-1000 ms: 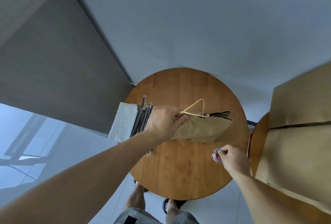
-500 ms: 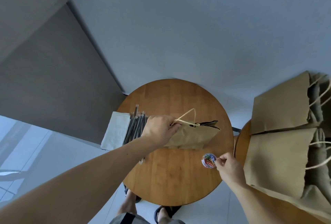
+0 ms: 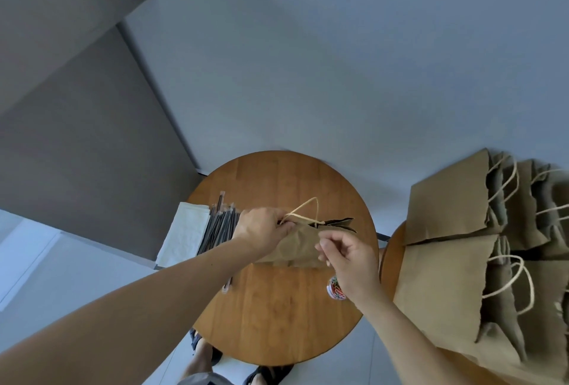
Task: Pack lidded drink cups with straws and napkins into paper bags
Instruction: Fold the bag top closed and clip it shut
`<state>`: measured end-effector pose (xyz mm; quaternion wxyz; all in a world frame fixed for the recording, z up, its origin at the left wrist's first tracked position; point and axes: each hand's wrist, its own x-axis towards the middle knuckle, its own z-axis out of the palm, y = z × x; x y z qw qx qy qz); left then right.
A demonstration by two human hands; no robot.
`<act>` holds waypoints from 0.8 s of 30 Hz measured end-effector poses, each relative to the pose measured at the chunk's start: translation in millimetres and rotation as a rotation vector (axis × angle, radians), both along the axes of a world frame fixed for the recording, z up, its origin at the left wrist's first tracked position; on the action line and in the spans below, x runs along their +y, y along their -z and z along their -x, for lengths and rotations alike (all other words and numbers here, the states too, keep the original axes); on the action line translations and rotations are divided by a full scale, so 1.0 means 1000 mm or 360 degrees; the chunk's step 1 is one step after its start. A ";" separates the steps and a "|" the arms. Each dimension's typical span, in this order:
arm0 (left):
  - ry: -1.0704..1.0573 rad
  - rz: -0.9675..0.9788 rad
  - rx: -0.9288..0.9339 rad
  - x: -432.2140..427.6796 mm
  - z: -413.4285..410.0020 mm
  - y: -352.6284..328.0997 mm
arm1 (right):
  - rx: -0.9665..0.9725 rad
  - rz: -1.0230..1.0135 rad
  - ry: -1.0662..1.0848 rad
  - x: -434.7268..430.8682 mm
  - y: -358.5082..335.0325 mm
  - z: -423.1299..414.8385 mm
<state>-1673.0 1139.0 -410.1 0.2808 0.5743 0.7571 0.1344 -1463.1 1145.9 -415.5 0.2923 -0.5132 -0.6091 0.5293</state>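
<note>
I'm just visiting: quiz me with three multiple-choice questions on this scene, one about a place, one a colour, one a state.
1. Where do the straws lie?
A) between the napkins and the paper bag
B) inside a cup
C) on the floor
2. What colour are the napkins?
A) red
B) white
C) green
3. How is the paper bag on the round table?
A) untouched
B) torn in half
C) gripped at its top by the left hand
Answers: 1 A, the dark bundle lies beside the white stack; 2 B, plainly white; 3 C, the hand curls round its top edge.
</note>
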 end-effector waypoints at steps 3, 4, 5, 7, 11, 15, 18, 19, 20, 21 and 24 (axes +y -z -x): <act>-0.0011 0.0032 -0.0034 0.000 0.002 -0.002 | 0.0054 0.0084 -0.0064 0.005 -0.014 0.013; -0.0020 0.0036 -0.0044 -0.001 0.003 -0.003 | 0.0063 0.0114 -0.0074 0.006 -0.015 0.016; -0.0028 0.0037 -0.0046 -0.001 0.005 -0.003 | 0.0063 0.0131 -0.0074 0.006 -0.016 0.019; -0.0023 0.0031 -0.0024 -0.002 0.006 -0.005 | 0.0056 0.0107 -0.0063 0.007 -0.019 0.025; -0.0012 0.0072 -0.0033 -0.003 0.006 -0.008 | 0.0048 -0.0151 -0.0108 0.007 -0.022 0.035; -0.0018 0.0057 -0.0011 -0.004 0.005 -0.008 | 0.0033 -0.0166 -0.0098 0.008 -0.020 0.040; -0.0026 0.0043 -0.0028 -0.003 0.005 -0.007 | -0.0003 -0.0126 -0.0100 0.010 -0.019 0.042; -0.0030 0.0038 -0.0031 -0.003 0.005 -0.006 | -0.0025 -0.0146 -0.0105 0.011 -0.019 0.042; -0.0032 0.0032 -0.0030 -0.003 0.006 -0.006 | -0.0058 -0.0169 -0.0100 0.011 -0.020 0.042; -0.0033 0.0027 -0.0028 -0.003 0.006 -0.005 | -0.0095 -0.0198 -0.0085 0.011 -0.020 0.042; -0.0029 0.0028 -0.0037 -0.001 0.007 -0.004 | -0.0188 -0.0366 -0.0065 0.012 -0.019 0.040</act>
